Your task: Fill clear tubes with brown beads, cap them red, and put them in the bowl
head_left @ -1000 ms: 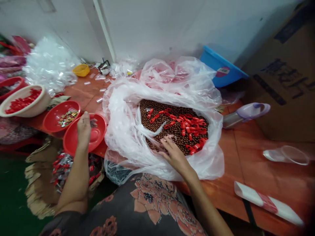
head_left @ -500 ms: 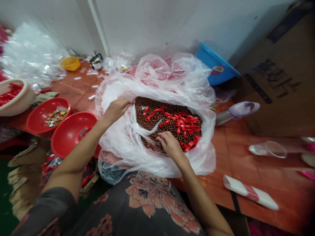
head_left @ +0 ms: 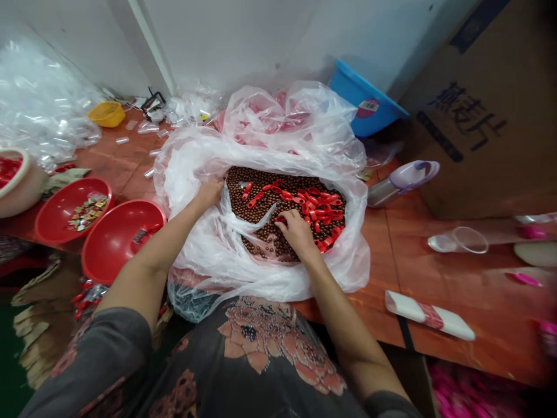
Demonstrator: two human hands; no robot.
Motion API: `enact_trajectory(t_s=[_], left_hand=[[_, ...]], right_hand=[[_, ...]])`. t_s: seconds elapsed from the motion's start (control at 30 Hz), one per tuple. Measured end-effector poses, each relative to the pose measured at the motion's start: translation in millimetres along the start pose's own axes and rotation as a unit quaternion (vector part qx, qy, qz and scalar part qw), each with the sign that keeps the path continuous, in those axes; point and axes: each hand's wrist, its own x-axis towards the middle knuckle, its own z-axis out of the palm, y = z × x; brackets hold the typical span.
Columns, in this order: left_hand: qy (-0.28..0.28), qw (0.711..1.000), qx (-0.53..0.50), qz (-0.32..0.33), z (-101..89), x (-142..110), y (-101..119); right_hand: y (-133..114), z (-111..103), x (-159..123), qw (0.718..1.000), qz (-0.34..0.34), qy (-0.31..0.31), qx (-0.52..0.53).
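Observation:
A translucent plastic bag [head_left: 187, 145] lies wide open in front of me, holding a mass of small brown balls [head_left: 256, 197]. Several red plastic spoon-like pieces [head_left: 322, 206] are strewn over the balls, mostly at the right. At the opening's left edge, my left hand [head_left: 212, 191] is closed on the bag's plastic, its fingertips partly hidden. My right hand [head_left: 298, 232] is over the balls, fingers curled around a red piece [head_left: 282, 220] that they largely cover. A twisted strip of bag film lies across the balls, left of the right hand.
At left are two red bowls [head_left: 98, 249], a white tub [head_left: 30, 191], a yellow basket [head_left: 107, 114] and heaped clear plastic tubes [head_left: 39, 98]. Behind and right are a blue basin [head_left: 365, 104], a carton [head_left: 470, 128], a lidded jug [head_left: 404, 183], a clear cup [head_left: 461, 240] and a white roll [head_left: 429, 313].
My right hand has moved up over the balls and closed around a red piece there. My left hand stays at the bag's left edge. The whole view has shifted slightly.

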Motion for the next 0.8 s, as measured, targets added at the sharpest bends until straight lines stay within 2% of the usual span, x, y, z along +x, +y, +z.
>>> enact_trajectory(t_s=[0.1,0.2,0.3,0.37,0.43,0.5,0.57,0.63,0.7,0.8], left_hand=[[-0.025,0.998,0.041,-0.029,-4.1,-1,0],[0.009,0.999,0.033,-0.019,-16.0,0,8],[0.036,0.998,-0.036,0.024,-25.2,-6,31],[-0.001,0.992,-0.116,0.047,-23.7,-15,56],[-0.103,0.973,-0.194,0.063,-14.6,-25,86],[-0.218,0.946,-0.225,0.076,0.0,-31,116],[-0.275,0.935,-0.204,0.097,16.5,-31,141],[-0.263,0.942,-0.164,0.125,31.2,-25,156],[-0.223,0.955,-0.14,0.132,42.5,-21,164],[-0.173,0.973,-0.13,0.082,54.9,-27,167]], right_hand=[[2,-8,-20,0.981,0.068,0.112,0.14],[6,-16,-41,0.924,0.147,0.189,0.297],[10,-22,-57,0.866,0.192,0.2,0.417],[11,-23,-63,0.85,0.21,0.191,0.444],[10,-23,-65,0.849,0.219,0.182,0.444],[9,-21,-65,0.855,0.226,0.168,0.435],[8,-18,-66,0.861,0.236,0.142,0.427],[10,-14,-68,0.868,0.243,0.117,0.418],[14,-9,-71,0.877,0.239,0.11,0.403],[20,0,-75,0.891,0.225,0.123,0.374]])
